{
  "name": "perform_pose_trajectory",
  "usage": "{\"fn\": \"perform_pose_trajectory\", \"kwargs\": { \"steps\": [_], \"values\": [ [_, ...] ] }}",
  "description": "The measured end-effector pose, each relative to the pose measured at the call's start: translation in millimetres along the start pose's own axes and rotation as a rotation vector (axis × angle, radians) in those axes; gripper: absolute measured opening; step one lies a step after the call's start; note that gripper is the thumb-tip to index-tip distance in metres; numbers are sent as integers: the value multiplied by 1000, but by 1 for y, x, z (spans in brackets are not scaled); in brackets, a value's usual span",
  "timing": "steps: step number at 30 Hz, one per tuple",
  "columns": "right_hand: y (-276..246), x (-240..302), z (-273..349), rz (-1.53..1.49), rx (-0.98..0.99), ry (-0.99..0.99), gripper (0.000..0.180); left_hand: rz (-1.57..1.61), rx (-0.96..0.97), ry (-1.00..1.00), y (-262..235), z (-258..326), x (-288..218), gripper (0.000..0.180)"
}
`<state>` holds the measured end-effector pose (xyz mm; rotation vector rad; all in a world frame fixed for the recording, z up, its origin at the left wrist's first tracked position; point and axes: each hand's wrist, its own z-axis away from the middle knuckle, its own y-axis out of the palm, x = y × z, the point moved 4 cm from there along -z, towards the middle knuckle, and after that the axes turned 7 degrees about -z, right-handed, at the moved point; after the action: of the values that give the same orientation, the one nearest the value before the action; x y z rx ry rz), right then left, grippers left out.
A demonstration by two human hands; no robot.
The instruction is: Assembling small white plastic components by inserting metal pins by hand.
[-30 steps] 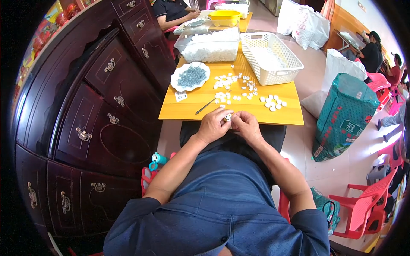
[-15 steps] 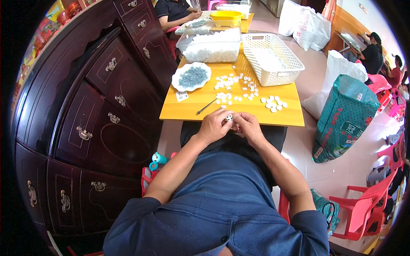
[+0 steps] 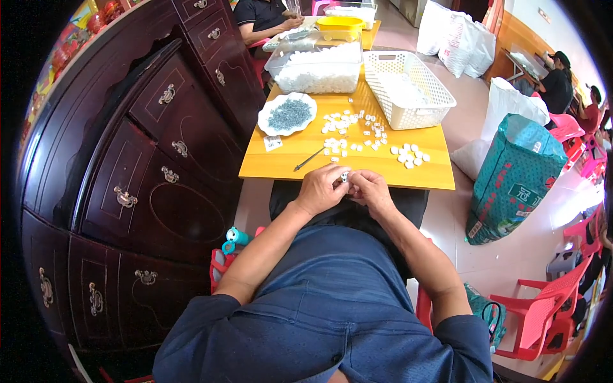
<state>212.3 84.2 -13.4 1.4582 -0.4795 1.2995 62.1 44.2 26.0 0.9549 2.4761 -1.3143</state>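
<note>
Yellow tabletop (image 3: 396,167) fills the middle of the view, pushed up against a dark carved wooden cabinet (image 3: 140,159) on the person's left.

At the near edge of that table both hands meet over the lap. The left hand (image 3: 322,189) is curled, thumb and fingers closed on a small white piece (image 3: 345,177) held at the table's rim. The right hand (image 3: 370,189) is curled too, its fingertips pressed against the same piece from the other side, so the 2 hands touch each other around it.

Just beyond the hands, a thin dark metal tool (image 3: 309,159) lies slanted on the table. Past it, loose white pieces (image 3: 351,127) are scattered across the middle, with a smaller cluster of white pieces (image 3: 408,155) off to the right. A white scalloped plate (image 3: 269,118) at the left holds a heap of tiny grey parts (image 3: 288,115).

Farther back stand a white plastic basket (image 3: 440,102) with an openwork wall and a clear plastic bin (image 3: 281,64) filled with white pieces. Behind those, another person's hand (image 3: 294,22) rests at a second table.

On the floor to the right stands a green woven sack (image 3: 517,172), with red plastic chairs (image 3: 543,313) nearby.
</note>
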Motion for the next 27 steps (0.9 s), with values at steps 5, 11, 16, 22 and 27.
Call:
{"fn": "perform_pose_trajectory", "kwargs": {
  "steps": [5,11,16,22,27],
  "values": [
    [-3,-4,-2,-1,-20,0,22,-20,-32,37,-2,-1,-4,23],
    [-2,-3,-1,-15,-14,32,22,-32,-6,65,-5,-2,-5,22],
    [-9,-11,-7,-86,-11,88,21,-30,8,75,-5,-3,-4,23],
    [-10,-9,-7,-109,-58,146,24,-2,23,76,-3,-1,1,29],
    [-13,-9,-9,-96,-14,149,24,32,56,22,-6,-4,-3,23]
  ]
}}
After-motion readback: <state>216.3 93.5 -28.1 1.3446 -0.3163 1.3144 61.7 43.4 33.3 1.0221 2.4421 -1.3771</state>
